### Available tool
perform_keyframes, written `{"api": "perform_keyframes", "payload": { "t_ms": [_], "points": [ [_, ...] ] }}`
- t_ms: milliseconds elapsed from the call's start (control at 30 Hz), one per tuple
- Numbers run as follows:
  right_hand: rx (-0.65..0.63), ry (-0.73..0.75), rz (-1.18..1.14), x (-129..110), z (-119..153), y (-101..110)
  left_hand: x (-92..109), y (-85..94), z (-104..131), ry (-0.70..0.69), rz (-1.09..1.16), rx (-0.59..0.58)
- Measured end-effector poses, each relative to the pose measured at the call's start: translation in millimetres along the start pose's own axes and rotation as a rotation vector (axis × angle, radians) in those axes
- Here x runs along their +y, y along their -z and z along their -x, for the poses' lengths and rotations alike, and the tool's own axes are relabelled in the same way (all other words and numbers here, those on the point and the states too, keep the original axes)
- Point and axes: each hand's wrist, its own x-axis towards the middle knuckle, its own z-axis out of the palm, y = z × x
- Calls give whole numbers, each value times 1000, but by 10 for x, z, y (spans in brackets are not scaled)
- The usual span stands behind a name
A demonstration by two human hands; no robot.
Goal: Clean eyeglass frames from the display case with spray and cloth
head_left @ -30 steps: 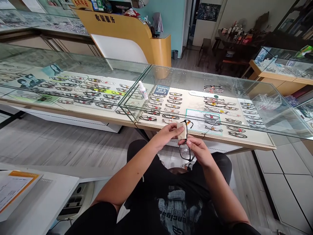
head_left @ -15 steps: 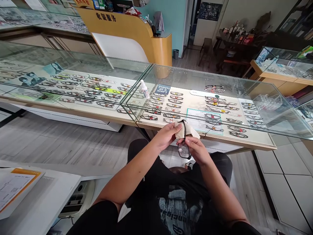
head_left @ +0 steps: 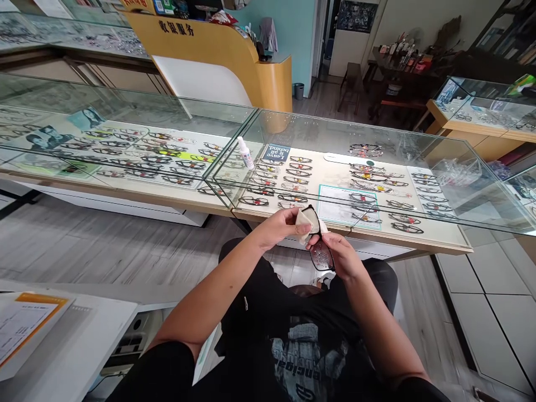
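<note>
Black-framed eyeglasses (head_left: 322, 255) are held upright on end between my two hands, one lens above the other. The lower lens is speckled with droplets. My left hand (head_left: 285, 226) is closed on a cream cleaning cloth (head_left: 302, 222), which it presses around the upper lens with the thumb in front. My right hand (head_left: 339, 250) grips the frame near its middle, beside the lower lens. A bit of the cloth shows at the right fingertips. Fingers behind the lens are partly hidden.
Before me runs a glass display case (head_left: 393, 125) with rows of spectacles inside. A white spray bottle (head_left: 245, 153) stands on its top. A white table (head_left: 84, 335) with papers is at my left. Beyond the case is a yellow counter (head_left: 226, 50).
The eyeglasses have turned so that the lenses face me more. My left hand has shifted slightly left with the cloth, which is now bunched at the upper lens.
</note>
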Motion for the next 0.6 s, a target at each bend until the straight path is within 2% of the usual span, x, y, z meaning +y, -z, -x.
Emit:
{"api": "perform_keyframes", "payload": {
  "t_ms": [100,267,400,600],
  "points": [
    [-15,15,31,-16,2,-4,32,3,26,-6,-33,24],
    [-23,28,33,-24,-10,-14,27,-33,51,-15,0,-51],
    [16,27,16,-21,-20,-37,0,-109,56,-49,53,-28],
    [49,46,-14,-11,-20,-61,39,-207,85,-12,148,-114]
  ]
}}
